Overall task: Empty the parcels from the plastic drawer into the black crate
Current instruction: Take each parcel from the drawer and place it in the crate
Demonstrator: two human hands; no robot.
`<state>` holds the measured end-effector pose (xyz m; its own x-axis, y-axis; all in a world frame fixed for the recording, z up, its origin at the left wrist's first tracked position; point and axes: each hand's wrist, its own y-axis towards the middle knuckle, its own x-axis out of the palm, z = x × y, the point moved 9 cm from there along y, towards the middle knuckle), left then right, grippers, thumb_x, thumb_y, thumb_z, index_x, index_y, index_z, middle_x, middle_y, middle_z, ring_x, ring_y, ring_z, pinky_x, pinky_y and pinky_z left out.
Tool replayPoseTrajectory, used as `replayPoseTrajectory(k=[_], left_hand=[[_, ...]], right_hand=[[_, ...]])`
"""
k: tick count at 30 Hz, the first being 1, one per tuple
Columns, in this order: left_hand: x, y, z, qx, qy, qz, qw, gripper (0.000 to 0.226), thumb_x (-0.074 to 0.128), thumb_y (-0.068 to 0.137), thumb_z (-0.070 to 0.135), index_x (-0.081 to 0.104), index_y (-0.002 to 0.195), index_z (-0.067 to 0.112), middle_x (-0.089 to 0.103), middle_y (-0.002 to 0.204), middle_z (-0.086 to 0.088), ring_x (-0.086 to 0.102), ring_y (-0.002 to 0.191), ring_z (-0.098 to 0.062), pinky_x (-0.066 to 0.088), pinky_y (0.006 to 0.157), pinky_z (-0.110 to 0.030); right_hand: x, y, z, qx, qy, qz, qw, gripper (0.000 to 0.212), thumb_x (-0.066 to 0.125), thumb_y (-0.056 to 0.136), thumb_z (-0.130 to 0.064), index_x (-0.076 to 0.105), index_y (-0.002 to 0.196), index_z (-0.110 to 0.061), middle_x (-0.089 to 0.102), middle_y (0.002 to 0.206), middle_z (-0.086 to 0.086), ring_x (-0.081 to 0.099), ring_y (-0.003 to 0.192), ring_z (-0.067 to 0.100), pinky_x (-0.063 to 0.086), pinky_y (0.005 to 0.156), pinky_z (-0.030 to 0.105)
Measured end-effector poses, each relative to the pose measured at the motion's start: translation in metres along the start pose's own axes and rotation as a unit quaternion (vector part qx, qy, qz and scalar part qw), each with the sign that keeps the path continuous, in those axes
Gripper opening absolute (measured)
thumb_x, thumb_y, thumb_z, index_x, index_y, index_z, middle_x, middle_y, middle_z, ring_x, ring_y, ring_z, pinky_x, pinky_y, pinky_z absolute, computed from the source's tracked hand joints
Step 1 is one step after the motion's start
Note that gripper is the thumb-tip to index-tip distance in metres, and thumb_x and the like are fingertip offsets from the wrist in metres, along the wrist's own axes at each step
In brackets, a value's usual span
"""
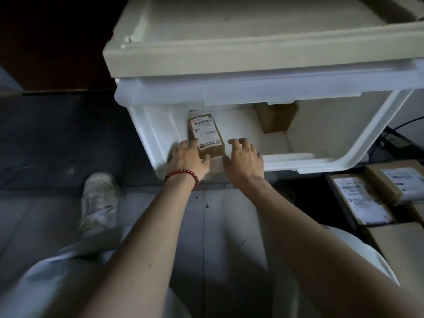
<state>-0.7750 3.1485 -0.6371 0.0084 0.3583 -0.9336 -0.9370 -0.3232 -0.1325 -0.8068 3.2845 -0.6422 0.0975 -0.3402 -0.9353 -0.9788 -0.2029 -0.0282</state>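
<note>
Right, nearest first: crate (339, 200) sits low on my right, just beside my knee, with labelled parcels (362, 200) already in it. It lies partly under the drawer's front right corner.

Both arms reach forward into the drawer (146, 125), which is pulled out.

My left hand (187, 158), the one with the bracelet (182, 174), is on the parcel (205, 131). Its fingers curl over the near left edge and the thumb lies across the near end. It's a corner hold, and I can't tell if the parcel is off the floor yet.

My right hand (244, 158) hovers just beside the parcel's right edge, fingers loosely bent, holding nothing and not touching it.

The parcel lies flat on the drawer floor, label up, close to the left wall, long side running away from me.

Handling guess: small cardboard carton, stiff, probably light, taped so a bit slick on top. Best taken across the two long sides, or one hand at each long edge. The wall crowds the left side, so sliding it right first may help.

Further back, a second box (276, 120) stands at the rear, partly hidden under the cabinet front. It's plain brown, tilted or on edge, hard to say, and a deeper reach.
</note>
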Motion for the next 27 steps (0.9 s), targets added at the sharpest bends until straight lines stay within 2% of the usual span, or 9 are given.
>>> replayPoseTrajectory(k=[6, 12, 16, 19, 21, 24, 27], left_hand=[[0.024, 0.034, 0.0, -0.031, -0.001, 0.004, 1.0, 0.054, 0.044, 0.097, 0.043, 0.033, 0.144, 0.018, 0.039, 0.14, -0.013, 0.041, 0.128, -0.03, 0.049, 0.092, -0.043], [0.024, 0.076, 0.006, -0.063, -0.004, 0.015, 0.998, 0.058, 0.044, 0.096, 0.043, 0.029, 0.144, 0.013, 0.038, 0.138, -0.017, 0.04, 0.127, -0.032, 0.043, 0.099, -0.043], [0.03, 0.095, 0.007, -0.079, -0.008, -0.001, 0.997, 0.062, 0.048, 0.095, 0.042, 0.025, 0.145, 0.014, 0.041, 0.137, -0.017, 0.045, 0.123, -0.031, 0.045, 0.094, -0.039], [0.043, 0.104, 0.0, -0.129, -0.095, -0.03, 0.987, 0.064, 0.053, 0.094, 0.038, 0.024, 0.145, 0.014, 0.046, 0.136, -0.015, 0.052, 0.118, -0.028, 0.048, 0.086, -0.033], [0.054, 0.106, -0.003, -0.158, -0.179, -0.051, 0.97, 0.058, 0.057, 0.093, 0.03, 0.031, 0.142, 0.012, 0.051, 0.133, -0.01, 0.054, 0.111, -0.023, 0.044, 0.08, -0.027], [0.064, 0.106, -0.006, -0.169, -0.197, -0.077, 0.963, 0.047, 0.057, 0.093, 0.026, 0.045, 0.135, 0.01, 0.056, 0.126, -0.009, 0.055, 0.108, -0.023, 0.041, 0.074, -0.022], [0.059, 0.107, -0.01, -0.161, -0.182, -0.08, 0.967, 0.041, 0.058, 0.092, 0.032, 0.054, 0.126, 0.01, 0.055, 0.101, -0.004, 0.051, 0.088, -0.019, 0.039, 0.058, -0.017]], right_hand=[[0.008, 0.052, 0.027, 0.039, 0.005, 0.0, 0.999, 0.052, 0.048, 0.097, -0.042, 0.037, 0.143, -0.021, 0.039, 0.144, 0.007, 0.04, 0.13, 0.028, 0.038, 0.102, 0.044], [0.035, 0.083, 0.035, 0.058, -0.007, -0.068, 0.996, 0.063, 0.052, 0.093, -0.051, 0.031, 0.144, -0.02, 0.039, 0.142, 0.008, 0.041, 0.13, 0.031, 0.045, 0.093, 0.047], [0.046, 0.101, 0.032, 0.052, 0.035, -0.086, 0.994, 0.062, 0.052, 0.094, -0.05, 0.032, 0.144, -0.019, 0.042, 0.14, 0.011, 0.044, 0.128, 0.032, 0.045, 0.093, 0.046], [0.057, 0.111, 0.034, 0.063, 0.08, -0.112, 0.988, 0.055, 0.047, 0.098, -0.043, 0.037, 0.143, -0.013, 0.048, 0.139, 0.012, 0.046, 0.128, 0.03, 0.042, 0.099, 0.041], [0.072, 0.112, 0.029, 0.053, 0.094, -0.159, 0.981, 0.044, 0.044, 0.099, -0.036, 0.045, 0.136, -0.012, 0.054, 0.134, 0.011, 0.052, 0.119, 0.028, 0.044, 0.092, 0.035], [0.089, 0.111, 0.022, 0.04, 0.103, -0.215, 0.97, 0.03, 0.045, 0.096, -0.029, 0.055, 0.12, -0.014, 0.06, 0.119, 0.009, 0.052, 0.09, 0.022, 0.038, 0.073, 0.029], [0.085, 0.114, 0.021, 0.047, 0.13, -0.216, 0.967, 0.03, 0.046, 0.093, -0.027, 0.057, 0.119, -0.016, 0.059, 0.112, 0.007, 0.05, 0.09, 0.02, 0.037, 0.073, 0.027]])
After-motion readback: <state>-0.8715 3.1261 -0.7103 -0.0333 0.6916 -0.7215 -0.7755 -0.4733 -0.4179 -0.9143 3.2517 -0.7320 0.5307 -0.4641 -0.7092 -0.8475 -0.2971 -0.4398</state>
